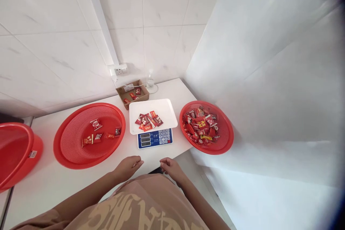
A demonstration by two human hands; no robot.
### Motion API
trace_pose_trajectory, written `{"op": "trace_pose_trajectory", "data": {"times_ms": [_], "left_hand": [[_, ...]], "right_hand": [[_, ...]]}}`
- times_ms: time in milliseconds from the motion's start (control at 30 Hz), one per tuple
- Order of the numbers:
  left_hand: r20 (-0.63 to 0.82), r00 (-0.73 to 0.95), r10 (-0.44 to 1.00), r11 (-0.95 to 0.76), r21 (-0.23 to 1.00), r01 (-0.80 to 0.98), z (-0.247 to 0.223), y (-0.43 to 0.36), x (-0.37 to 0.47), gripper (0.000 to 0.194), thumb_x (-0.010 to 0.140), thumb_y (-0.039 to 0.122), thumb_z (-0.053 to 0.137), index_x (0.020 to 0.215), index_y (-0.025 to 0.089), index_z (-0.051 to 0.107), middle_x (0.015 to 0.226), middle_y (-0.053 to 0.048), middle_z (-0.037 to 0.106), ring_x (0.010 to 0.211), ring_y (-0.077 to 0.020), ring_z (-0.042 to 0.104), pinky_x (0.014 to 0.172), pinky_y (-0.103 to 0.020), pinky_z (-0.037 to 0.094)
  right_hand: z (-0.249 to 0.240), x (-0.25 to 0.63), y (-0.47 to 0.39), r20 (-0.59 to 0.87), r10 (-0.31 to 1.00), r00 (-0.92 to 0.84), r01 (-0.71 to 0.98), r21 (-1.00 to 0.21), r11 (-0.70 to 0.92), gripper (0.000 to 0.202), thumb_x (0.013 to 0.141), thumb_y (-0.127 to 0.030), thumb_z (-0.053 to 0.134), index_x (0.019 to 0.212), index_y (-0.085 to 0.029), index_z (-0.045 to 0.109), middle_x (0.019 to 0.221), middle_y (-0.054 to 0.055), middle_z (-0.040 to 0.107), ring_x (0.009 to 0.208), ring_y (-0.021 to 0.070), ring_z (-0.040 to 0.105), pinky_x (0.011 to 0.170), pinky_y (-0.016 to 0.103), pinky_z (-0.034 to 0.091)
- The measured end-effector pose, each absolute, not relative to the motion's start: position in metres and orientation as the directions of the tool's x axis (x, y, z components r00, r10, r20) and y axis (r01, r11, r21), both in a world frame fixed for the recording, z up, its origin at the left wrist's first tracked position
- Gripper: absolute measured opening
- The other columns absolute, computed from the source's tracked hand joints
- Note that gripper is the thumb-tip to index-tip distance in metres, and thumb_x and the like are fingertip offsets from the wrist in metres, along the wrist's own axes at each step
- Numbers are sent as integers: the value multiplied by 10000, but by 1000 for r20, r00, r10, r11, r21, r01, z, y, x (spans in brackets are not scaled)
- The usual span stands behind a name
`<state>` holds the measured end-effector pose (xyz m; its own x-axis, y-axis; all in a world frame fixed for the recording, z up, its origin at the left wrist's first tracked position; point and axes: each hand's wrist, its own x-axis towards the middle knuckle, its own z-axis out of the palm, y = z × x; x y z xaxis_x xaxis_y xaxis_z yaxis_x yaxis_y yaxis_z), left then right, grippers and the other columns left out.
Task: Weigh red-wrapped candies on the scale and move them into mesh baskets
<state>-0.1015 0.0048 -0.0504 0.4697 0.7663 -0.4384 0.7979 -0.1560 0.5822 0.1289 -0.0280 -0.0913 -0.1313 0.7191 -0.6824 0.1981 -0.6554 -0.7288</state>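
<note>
My left hand [128, 168] rests at the table's front edge, its fingers curled loosely and nothing visible in them. Across a small gap, my right hand [173, 170] hovers by the same edge, also loosely closed with nothing seen in it. Just beyond both hands stands a blue weighing scale [155, 138]. Its white tray [164, 106] carries a small pile of red-wrapped snack packets [149, 120]. To the right, a red basket [228, 136] holds many wrapped packets [201, 124]. On the left, another red basket [63, 156] has several packets [96, 124] lying in it.
Behind the scale, a cardboard box [140, 98] contains several packets, beside a clear bottle [150, 82]. A further red basket [35, 154] stands at far left. Tiled wall [167, 50] closes off the back; a white sheet-like surface [256, 115] rises at right.
</note>
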Motion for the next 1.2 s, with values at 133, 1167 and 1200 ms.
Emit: {"op": "trace_pose_trajectory", "data": {"times_ms": [133, 1167, 1200], "left_hand": [[-445, 468, 763, -164, 568, 806, -48, 8, -100, 398, 893, 448, 245, 639, 208, 436, 651, -6, 530, 634, -155, 481, 599, -266, 315], [-491, 535, 688, -224, 557, 800, -54, 8, -94, 400, 893, 441, 240, 705, 209, 508, 764, -33, 614, 740, -177, 551, 661, -273, 362], [-493, 535, 686, -223, 557, 800, -55, 8, -94, 397, 892, 439, 244, 708, 209, 510, 769, -34, 617, 742, -177, 551, 664, -274, 364]], "right_hand": [[-91, 130, -29, -679, 724, -123, 183, -732, -656, 245, 711, -317, 558, 909, -178, 597, 783, 10, 629, 672, 133, 578, 660, 272, 437], [-95, 147, -23, -497, 856, 139, 291, -806, -515, 288, 764, -315, 461, 966, -174, 609, 847, 70, 656, 730, 183, 602, 677, 319, 485], [-94, 155, -20, -386, 895, 224, 371, -815, -445, 321, 775, -321, 443, 1006, -167, 604, 921, 96, 653, 790, 199, 600, 722, 343, 486]]}}
